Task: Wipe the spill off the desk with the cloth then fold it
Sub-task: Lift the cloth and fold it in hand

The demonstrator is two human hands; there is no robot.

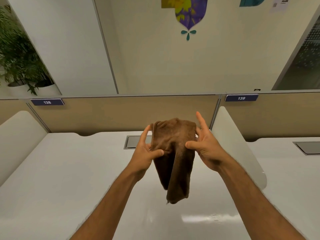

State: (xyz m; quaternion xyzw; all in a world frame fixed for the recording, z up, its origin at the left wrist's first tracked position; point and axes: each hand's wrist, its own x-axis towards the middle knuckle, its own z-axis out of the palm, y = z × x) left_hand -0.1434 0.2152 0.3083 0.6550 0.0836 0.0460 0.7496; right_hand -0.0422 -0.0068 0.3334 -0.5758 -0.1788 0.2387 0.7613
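above desk (69, 170), cloth (173, 153) hanging between both grips

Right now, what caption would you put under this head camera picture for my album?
Both hands, left and right, hold a brown cloth up above the white desk.

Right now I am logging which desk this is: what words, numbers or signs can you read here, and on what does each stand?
"138": white digits on the dark blue number plate on the partition's top edge, left.
"139": the same kind of plate on the partition, right.
White paper notice on the wall, top right: QR-like codes and print, too small and blurred to read.
Brown cloth: no label showing.
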